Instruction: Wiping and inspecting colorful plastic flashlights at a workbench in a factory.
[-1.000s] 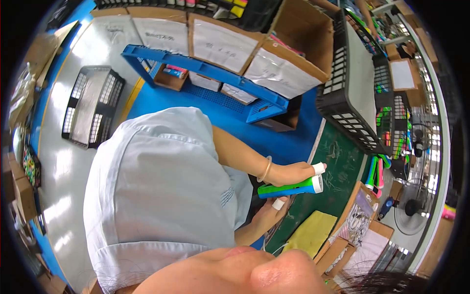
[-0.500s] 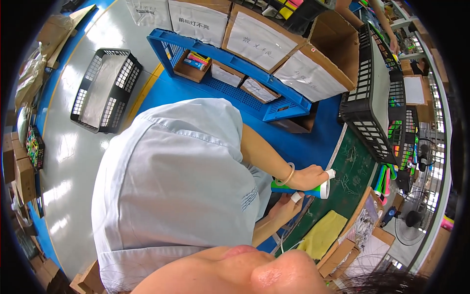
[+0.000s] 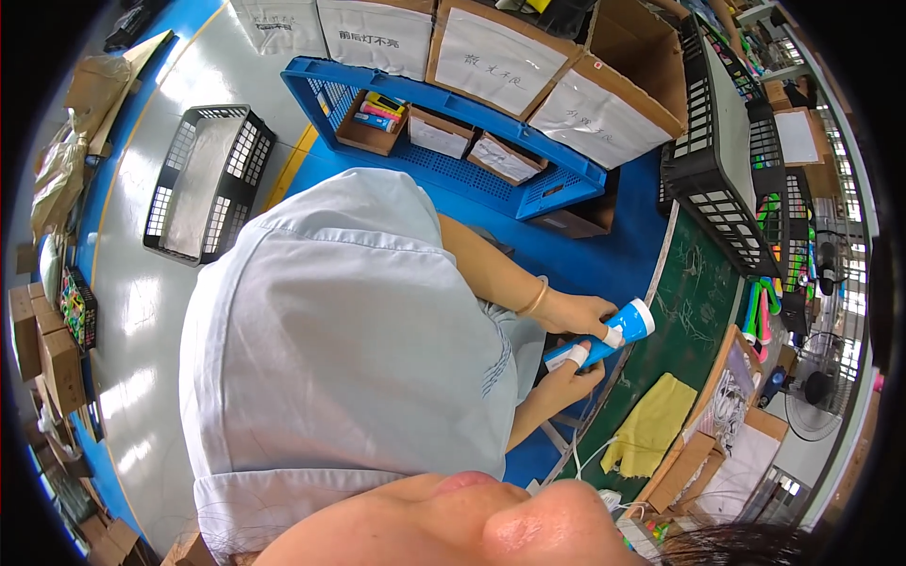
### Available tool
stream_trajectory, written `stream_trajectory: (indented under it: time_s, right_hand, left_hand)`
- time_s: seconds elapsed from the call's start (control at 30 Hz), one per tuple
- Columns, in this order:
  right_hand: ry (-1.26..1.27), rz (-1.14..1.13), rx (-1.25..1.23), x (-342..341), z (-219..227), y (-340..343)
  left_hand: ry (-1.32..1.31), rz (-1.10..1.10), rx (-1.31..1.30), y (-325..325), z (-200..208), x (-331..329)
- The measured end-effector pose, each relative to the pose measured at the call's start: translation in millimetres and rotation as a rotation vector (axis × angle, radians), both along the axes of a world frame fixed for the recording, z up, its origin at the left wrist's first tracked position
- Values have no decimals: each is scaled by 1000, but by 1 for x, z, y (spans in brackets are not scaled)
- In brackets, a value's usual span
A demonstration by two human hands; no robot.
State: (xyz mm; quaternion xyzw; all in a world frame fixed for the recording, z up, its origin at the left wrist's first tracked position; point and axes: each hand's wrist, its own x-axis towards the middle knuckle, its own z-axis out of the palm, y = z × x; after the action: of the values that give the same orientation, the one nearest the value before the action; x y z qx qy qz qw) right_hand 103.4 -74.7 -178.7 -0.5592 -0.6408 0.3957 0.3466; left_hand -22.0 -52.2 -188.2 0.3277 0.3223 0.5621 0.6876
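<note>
The person's left hand (image 3: 571, 316) is curling around the far part of a glossy blue cylinder with a white end ring (image 3: 630, 326), its white-wrapped thumb pressing on the surface. The right hand (image 3: 564, 382) is gripping the nearer end, its own wrapped thumb lying along the top; some fingers of both hands are hiding behind the cylinder, so their exact placing cannot be told. The cylinder is slanting, its white ring overlapping the near edge of a scratched green tabletop (image 3: 694, 283) in this view; whether the two are touching cannot be told. Past the ring, a stretch of green surface is running between a black lattice-walled plastic crate (image 3: 694, 179) on the left side and a crumpled yellow cloth (image 3: 656, 424) on the right. A shallow cardboard box of white cables (image 3: 696, 415) is bounding the table's far side beside the cloth. A thin white cord (image 3: 578, 451) is hanging at the near edge, just beside the right forearm. Beyond the left forearm, a strip of blue floor (image 3: 632, 212) is separating the tabletop's edge from a blue plastic rack (image 3: 557, 154) that is carrying cardboard boxes.
</note>
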Motion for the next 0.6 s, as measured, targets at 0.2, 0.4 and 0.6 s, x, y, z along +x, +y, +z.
stream_trajectory:
  time_s: [0.2, 0.4, 0.6]
  right_hand:
    - [165, 64, -175, -7, -11, -9]
    - [360, 136, -355, -6, -13, -16]
    - [250, 76, -132, -7, -20, -18]
  left_hand:
    - [-275, -43, -189, -7, -12, -5]
    - [-269, 41, -234, -9, -13, -7]
    - [-226, -6, -152, -3, -3, -6]
